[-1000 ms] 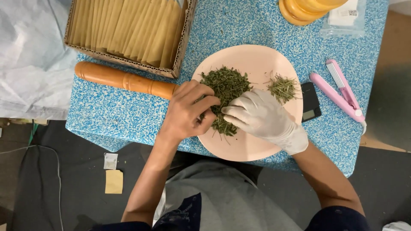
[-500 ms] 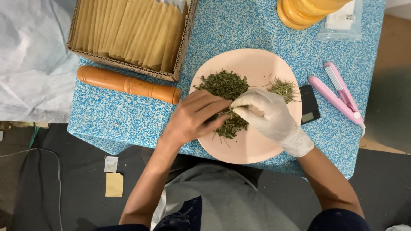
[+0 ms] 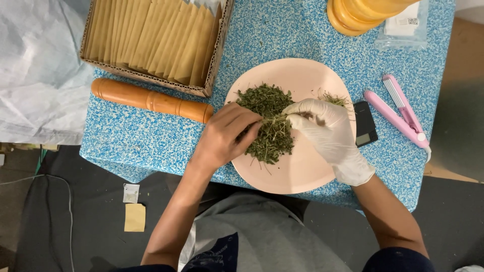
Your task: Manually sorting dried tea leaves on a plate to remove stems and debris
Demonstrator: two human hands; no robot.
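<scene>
Head view: dried green herb sprigs (image 3: pixel 269 128) on a round pink plate (image 3: pixel 302 171) are pinched between the bare left hand (image 3: pixel 227 136) and gloved right hand (image 3: pixel 325 131), fingers closed; stems are being separated, so gentle pulling apart is judged next.

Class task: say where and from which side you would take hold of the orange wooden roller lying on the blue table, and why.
Grip the wooden roller round its thick middle, from above. It lies flat, slanting beside the cardboard box, with its top bare, and its right end is close to the left hand.
</scene>
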